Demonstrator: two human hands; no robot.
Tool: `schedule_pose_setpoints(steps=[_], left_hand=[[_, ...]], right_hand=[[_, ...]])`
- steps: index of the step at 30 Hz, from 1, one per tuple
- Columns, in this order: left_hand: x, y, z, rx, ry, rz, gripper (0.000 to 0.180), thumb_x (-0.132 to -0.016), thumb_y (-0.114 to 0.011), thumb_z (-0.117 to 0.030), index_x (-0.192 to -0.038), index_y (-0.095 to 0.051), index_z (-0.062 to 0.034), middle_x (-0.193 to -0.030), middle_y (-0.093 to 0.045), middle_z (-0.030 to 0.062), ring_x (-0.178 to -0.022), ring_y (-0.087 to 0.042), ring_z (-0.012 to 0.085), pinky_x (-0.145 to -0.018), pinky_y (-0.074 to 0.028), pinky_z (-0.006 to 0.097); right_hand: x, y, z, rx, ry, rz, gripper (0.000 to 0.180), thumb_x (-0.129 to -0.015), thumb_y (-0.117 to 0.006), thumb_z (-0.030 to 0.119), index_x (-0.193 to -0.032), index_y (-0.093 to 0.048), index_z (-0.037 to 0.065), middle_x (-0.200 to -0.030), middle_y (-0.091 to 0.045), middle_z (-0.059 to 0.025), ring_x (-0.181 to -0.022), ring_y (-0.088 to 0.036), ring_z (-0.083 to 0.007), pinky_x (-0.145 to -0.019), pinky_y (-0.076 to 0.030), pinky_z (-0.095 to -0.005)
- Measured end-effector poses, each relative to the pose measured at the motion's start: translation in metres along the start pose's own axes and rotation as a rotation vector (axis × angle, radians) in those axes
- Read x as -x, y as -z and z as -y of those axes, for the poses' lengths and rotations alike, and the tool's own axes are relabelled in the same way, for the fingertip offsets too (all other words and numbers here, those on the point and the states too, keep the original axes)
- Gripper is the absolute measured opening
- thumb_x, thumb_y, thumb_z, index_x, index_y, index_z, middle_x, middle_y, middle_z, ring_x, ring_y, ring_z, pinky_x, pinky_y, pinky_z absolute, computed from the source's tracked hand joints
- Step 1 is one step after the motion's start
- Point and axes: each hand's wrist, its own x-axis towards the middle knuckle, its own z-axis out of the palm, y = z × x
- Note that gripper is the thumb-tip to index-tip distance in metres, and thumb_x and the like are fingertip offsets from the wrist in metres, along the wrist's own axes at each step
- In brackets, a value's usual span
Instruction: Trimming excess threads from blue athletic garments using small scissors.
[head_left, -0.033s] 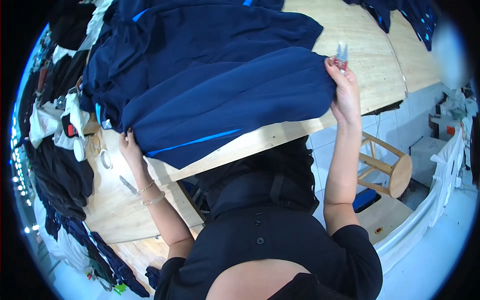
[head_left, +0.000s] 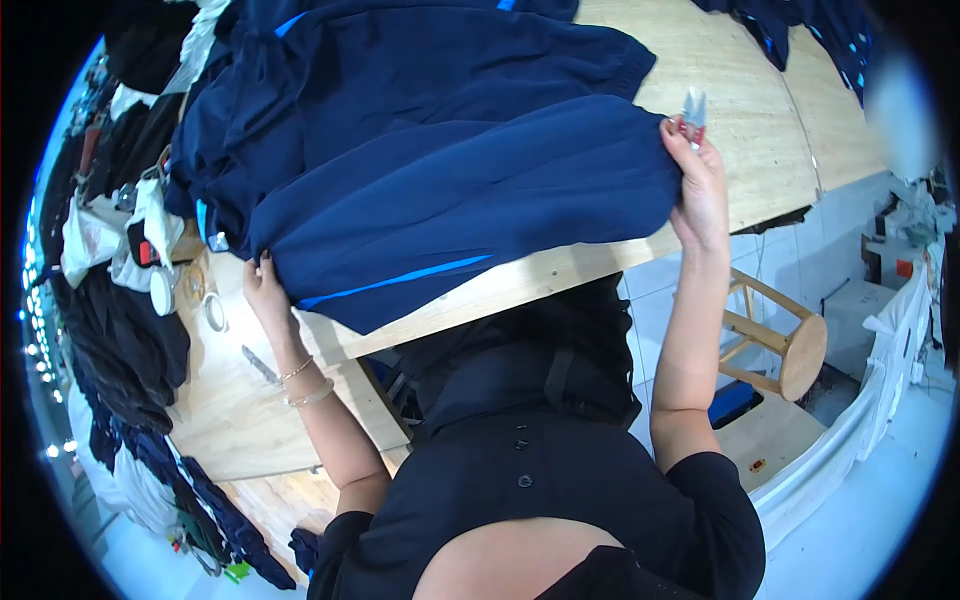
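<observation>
A navy blue garment (head_left: 470,210) with a light blue stripe lies spread on the wooden table (head_left: 560,275), on top of other navy cloth. My left hand (head_left: 265,288) grips its left corner near the table's front edge, with bangles on the wrist. At the garment's right edge, my right hand (head_left: 700,190) is raised. It holds small pale thread clippers (head_left: 693,106) between the fingers while touching the cloth edge.
More navy garments (head_left: 400,70) are piled at the back of the table. Tape rolls (head_left: 213,312), a white cup (head_left: 160,292) and a small metal tool (head_left: 260,366) lie to the left. Dark clothes (head_left: 120,340) hang off the left side. A wooden stool (head_left: 795,345) stands to my right.
</observation>
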Motion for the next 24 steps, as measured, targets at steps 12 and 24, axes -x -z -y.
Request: schedule_pose_setpoints(steps=[12, 24], left_hand=[[0.052, -0.077, -0.053, -0.684, -0.556, -0.309, 0.028, -0.085, -0.062, -0.007, -0.111, -0.055, 0.001, -0.107, -0.056, 0.0152, -0.096, -0.056, 0.0287, -0.085, -0.045, 0.037], [0.113, -0.228, -0.083, -0.182, -0.747, 0.522, 0.037, -0.072, -0.074, -0.004, -0.107, -0.064, -0.0031, -0.104, -0.06, 0.0081, -0.087, -0.059, 0.0263, -0.08, -0.049, 0.034]], right_hand=[[-0.016, 0.012, -0.038, 1.164, 0.26, -0.044, 0.022, -0.093, -0.058, 0.02, -0.091, -0.055, -0.002, -0.077, -0.06, -0.0208, -0.071, -0.059, -0.0323, -0.067, -0.046, -0.0342], [-0.017, 0.017, -0.044, 1.269, 0.228, -0.034, 0.017, -0.094, -0.055, 0.015, -0.095, -0.055, -0.002, -0.085, -0.062, -0.0267, -0.079, -0.061, -0.042, -0.068, -0.047, -0.041]])
